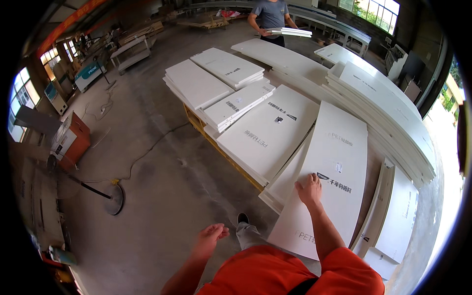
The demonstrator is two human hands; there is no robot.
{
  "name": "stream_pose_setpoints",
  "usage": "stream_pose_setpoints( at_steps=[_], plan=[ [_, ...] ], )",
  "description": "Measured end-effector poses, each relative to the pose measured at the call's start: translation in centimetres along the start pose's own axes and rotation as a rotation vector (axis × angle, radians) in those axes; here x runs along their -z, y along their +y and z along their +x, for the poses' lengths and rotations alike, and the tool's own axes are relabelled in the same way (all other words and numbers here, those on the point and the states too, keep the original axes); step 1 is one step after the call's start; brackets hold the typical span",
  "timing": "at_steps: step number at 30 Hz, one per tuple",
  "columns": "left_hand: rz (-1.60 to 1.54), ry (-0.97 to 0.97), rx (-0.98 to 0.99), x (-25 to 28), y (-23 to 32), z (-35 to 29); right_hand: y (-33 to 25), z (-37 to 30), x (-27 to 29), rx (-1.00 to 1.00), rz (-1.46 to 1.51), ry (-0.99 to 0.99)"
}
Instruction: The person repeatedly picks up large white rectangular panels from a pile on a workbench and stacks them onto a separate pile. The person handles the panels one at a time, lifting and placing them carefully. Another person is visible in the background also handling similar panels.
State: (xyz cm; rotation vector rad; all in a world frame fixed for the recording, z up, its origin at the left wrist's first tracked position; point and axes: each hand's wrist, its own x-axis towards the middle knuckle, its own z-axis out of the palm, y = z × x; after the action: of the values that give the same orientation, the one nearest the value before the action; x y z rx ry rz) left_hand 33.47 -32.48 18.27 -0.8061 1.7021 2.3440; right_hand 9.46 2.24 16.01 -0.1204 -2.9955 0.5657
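A long white panel with dark print and a small label lies right in front of me, its near end by my body. My right hand rests palm down on its upper face near the left edge, fingers stretched over the surface and not wrapped round it. To the left hangs my left hand, apart from the panels, its fingers loosely curled with nothing visible in them. Next to the long panel lies a wide white panel on a stack. Part of another white panel shows between the two.
A yellow-edged support carries several white panel stacks. More panels are piled along the right, with a short stack nearer me. A co-worker holds white boards at the back. Left stand a round-based pole and an orange cabinet.
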Motion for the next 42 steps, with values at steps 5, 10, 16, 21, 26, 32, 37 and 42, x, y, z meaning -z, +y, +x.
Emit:
stream_pose_setpoints(
  at_steps=[5, 10, 16, 21, 26, 32, 37, 42],
  plan=[
    [0.123, -0.083, 0.058, 2.3, 4.0, 10.5, -16.1, 11.2, -9.7, 0.042, 0.758, -0.187],
    [0.142, 0.035, 0.194, 8.8, 5.3, 16.2, -29.0, 29.6, -17.9, -0.555, 1.015, -0.255],
    [0.145, 0.331, 0.445, 19.9, 2.8, 15.5, -32.4, 39.9, -19.1, -0.704, 0.896, -0.277],
    [0.649, 0.101, 0.645, 27.3, 1.0, 15.8, -32.1, 37.4, -18.8, -0.745, 1.255, -0.105],
    [1.428, -0.470, 0.253, 31.2, 2.0, 24.9, -29.3, 26.0, -15.5, -0.643, 1.206, -0.041],
    [1.422, -0.730, -0.248, 15.1, 7.5, 35.4, -22.8, 5.2, -2.7, -0.827, 1.515, 0.339],
    [1.232, -1.088, -0.590, 3.6, 5.8, 30.7, -12.0, -9.4, 7.4, -0.741, 1.691, 0.917],
    [0.798, -1.070, 0.064, -5.7, 4.0, 24.0, 6.4, -23.2, 12.6, -0.744, 1.353, 1.527]
  ],
)
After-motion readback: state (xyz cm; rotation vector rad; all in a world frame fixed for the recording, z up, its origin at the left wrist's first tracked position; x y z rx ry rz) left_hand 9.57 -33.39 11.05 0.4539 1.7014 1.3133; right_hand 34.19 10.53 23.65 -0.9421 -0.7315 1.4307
